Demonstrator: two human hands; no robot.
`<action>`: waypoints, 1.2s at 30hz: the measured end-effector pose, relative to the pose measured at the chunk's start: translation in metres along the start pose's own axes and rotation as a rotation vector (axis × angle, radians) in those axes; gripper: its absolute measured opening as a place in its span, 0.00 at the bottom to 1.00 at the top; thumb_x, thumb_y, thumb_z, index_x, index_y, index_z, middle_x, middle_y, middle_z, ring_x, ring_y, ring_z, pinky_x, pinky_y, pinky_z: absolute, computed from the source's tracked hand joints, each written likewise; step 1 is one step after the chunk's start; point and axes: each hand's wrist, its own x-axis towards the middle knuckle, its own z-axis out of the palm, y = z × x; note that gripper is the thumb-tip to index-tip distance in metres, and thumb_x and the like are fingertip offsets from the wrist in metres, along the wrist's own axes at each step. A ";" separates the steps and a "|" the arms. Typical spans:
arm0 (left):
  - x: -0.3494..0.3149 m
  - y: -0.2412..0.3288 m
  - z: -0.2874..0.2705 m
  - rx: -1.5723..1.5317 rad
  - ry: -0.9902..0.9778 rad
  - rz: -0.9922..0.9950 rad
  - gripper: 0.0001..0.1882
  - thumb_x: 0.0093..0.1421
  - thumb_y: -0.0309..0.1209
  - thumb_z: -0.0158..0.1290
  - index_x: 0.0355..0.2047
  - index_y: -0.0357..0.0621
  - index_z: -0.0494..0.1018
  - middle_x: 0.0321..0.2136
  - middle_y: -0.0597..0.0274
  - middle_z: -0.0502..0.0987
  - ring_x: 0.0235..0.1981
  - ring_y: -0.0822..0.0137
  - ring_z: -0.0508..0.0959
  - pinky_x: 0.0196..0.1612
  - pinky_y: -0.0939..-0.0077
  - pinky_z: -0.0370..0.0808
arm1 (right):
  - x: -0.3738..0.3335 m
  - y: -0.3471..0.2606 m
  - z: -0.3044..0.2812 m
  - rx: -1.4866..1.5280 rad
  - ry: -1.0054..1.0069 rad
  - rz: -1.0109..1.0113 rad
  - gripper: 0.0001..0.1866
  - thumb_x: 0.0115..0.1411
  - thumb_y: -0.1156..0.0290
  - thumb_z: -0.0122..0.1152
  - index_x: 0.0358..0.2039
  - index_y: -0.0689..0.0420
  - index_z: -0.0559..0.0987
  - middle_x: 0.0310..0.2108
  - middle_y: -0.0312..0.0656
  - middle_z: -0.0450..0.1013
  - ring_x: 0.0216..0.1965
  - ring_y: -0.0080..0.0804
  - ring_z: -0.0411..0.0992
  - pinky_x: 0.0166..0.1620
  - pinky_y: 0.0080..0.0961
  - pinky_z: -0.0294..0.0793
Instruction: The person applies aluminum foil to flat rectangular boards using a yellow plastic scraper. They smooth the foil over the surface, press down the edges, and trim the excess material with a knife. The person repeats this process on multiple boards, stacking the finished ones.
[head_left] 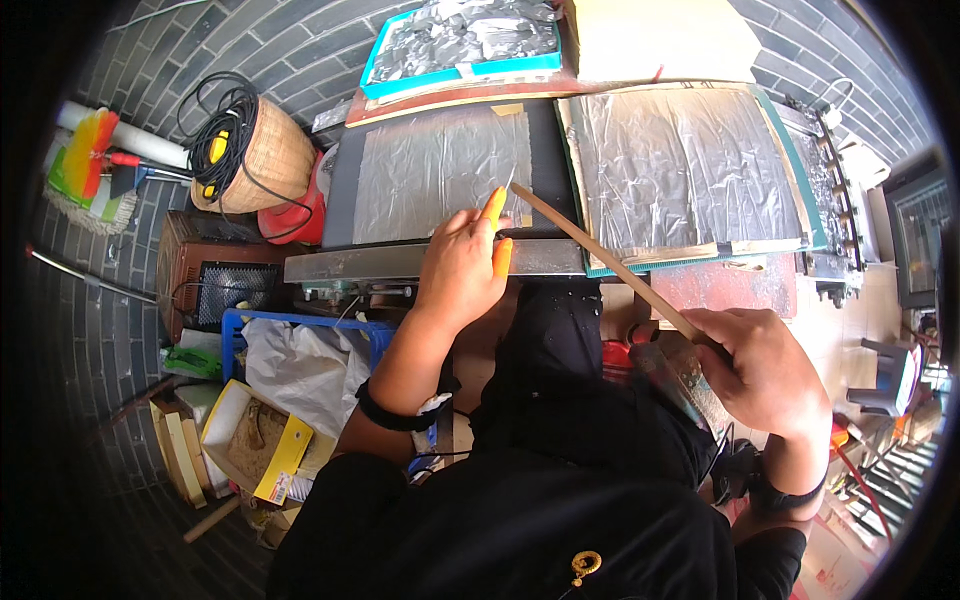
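R hand (745, 365) clamped on stick (610, 255), long axis fwd-left, tip just beside L hand (465, 265), nearer the sheet (430, 170) fwd-left; L grip: can't tell.

Two hands show, one left hand (462, 265) and one right hand (762, 368), with one long wooden stick (612, 259) between them. Two yellow finger covers (493, 208) are visible, and two black wristbands (392, 411). Along the counter (420, 259) lie two crinkled silvery sheets (690, 165), one toward its left edge, one toward its right. At its far edge there is one turquoise tray (470, 73); the silvery flakes (465, 40) inside overlap too much to count. Beyond the counter's left edge: one wicker basket (270, 160) and one blue crate (231, 335).
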 end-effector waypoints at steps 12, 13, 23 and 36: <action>0.009 0.007 0.002 -0.039 0.017 0.111 0.24 0.59 0.28 0.51 0.56 0.38 0.66 0.46 0.57 0.77 0.51 0.55 0.72 0.54 0.59 0.67 | 0.001 0.002 -0.003 0.041 -0.043 0.016 0.14 0.50 0.79 0.55 0.39 0.61 0.78 0.28 0.57 0.73 0.32 0.57 0.72 0.37 0.45 0.72; 0.010 0.006 0.000 0.033 0.043 0.122 0.22 0.59 0.29 0.52 0.53 0.38 0.69 0.47 0.57 0.77 0.51 0.54 0.72 0.54 0.60 0.67 | 0.001 0.003 -0.003 0.047 -0.034 0.009 0.14 0.50 0.79 0.55 0.39 0.62 0.78 0.28 0.57 0.73 0.32 0.57 0.72 0.37 0.45 0.72; 0.005 0.000 -0.002 0.215 0.038 0.104 0.14 0.59 0.39 0.54 0.41 0.49 0.81 0.49 0.55 0.76 0.57 0.52 0.68 0.58 0.59 0.65 | 0.000 0.011 -0.001 0.087 -0.017 -0.016 0.15 0.50 0.79 0.55 0.40 0.62 0.79 0.29 0.56 0.74 0.32 0.57 0.72 0.37 0.45 0.72; 0.007 0.006 0.000 0.225 0.021 0.101 0.14 0.58 0.39 0.54 0.42 0.50 0.80 0.48 0.56 0.76 0.57 0.53 0.68 0.58 0.59 0.64 | 0.000 0.011 -0.003 0.113 -0.027 0.011 0.13 0.52 0.78 0.56 0.39 0.61 0.79 0.28 0.56 0.74 0.31 0.57 0.72 0.36 0.44 0.72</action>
